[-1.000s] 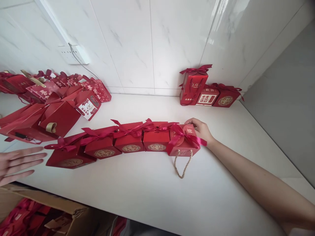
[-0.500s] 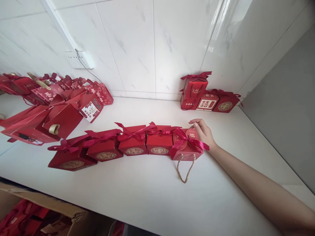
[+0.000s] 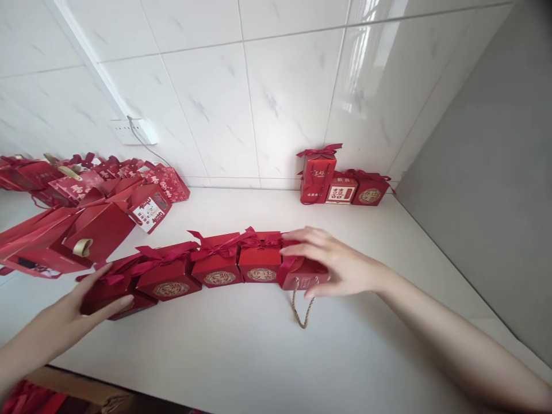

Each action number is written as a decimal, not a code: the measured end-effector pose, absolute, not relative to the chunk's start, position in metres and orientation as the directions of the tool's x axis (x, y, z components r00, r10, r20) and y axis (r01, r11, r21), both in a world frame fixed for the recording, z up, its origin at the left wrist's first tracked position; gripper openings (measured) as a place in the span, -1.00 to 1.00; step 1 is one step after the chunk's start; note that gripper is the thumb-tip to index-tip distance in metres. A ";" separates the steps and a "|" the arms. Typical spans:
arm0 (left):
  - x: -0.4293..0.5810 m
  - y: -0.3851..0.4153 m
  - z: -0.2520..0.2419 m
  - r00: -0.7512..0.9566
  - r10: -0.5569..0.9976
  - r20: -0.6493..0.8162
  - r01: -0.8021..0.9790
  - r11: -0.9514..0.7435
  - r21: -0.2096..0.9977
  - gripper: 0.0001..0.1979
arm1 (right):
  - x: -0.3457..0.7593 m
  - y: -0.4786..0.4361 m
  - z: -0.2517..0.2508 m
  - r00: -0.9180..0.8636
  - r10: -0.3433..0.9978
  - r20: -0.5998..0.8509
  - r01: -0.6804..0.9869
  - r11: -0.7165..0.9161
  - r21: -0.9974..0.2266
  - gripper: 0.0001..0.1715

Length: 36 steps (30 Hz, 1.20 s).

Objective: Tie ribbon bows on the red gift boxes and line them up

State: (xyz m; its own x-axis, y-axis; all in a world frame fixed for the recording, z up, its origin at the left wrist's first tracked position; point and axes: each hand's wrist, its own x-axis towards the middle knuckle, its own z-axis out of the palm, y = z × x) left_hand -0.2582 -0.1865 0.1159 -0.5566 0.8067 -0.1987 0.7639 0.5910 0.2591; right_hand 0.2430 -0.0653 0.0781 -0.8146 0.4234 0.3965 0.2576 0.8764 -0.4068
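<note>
Several red gift boxes with ribbon bows stand in a row across the white counter [image 3: 267, 351]. My right hand [image 3: 334, 266] lies over the rightmost box [image 3: 302, 277], fingers spread across its top and thumb at its front; a rope handle [image 3: 303, 309] hangs from this box. My left hand [image 3: 80, 310] reaches in from the lower left and touches the leftmost box [image 3: 112, 287], thumb along its front and fingers at its left side. Between them sit the boxes with gold round emblems [image 3: 218, 269].
A heap of red gift bags and boxes [image 3: 86, 207] lies at the far left. Three red boxes [image 3: 340, 178] stand against the tiled wall in the back right corner. A wall socket [image 3: 133, 131] with a cable is above the heap. A cardboard box [image 3: 77, 391] sits below the counter edge.
My right hand moved from the right side of the end box onto its top. My left hand came back into view and reached the leftmost box. The camera tilted up and shifted.
</note>
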 end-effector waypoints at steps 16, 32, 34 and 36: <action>-0.124 -0.006 0.091 0.076 0.997 -0.008 0.982 -0.073 0.172 -0.06 | 0.318 -0.005 0.058 -0.395 0.906 0.154 0.908 0.410 -0.084 -0.03; -0.039 0.076 -0.016 -0.227 0.920 0.320 0.714 -0.066 0.697 -0.04 | 0.381 0.052 0.011 0.102 0.916 0.388 0.970 -0.005 -0.243 -0.21; -0.039 0.075 -0.016 -0.217 0.912 0.347 0.718 -0.092 0.690 -0.05 | 0.381 0.054 0.008 0.088 0.914 0.396 0.967 0.017 -0.253 -0.20; -0.037 0.072 -0.013 -0.224 0.896 0.384 0.731 -0.106 0.674 0.01 | 0.381 0.055 0.006 0.083 0.911 0.405 0.964 0.029 -0.265 -0.19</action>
State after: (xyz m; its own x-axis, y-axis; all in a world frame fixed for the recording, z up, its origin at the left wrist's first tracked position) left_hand -0.0373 0.0725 -0.0127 -0.2241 0.8957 0.3840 0.7312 -0.1060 0.6739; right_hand 0.3814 0.0553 0.0055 0.0834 0.9107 0.4046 0.9639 0.0293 -0.2647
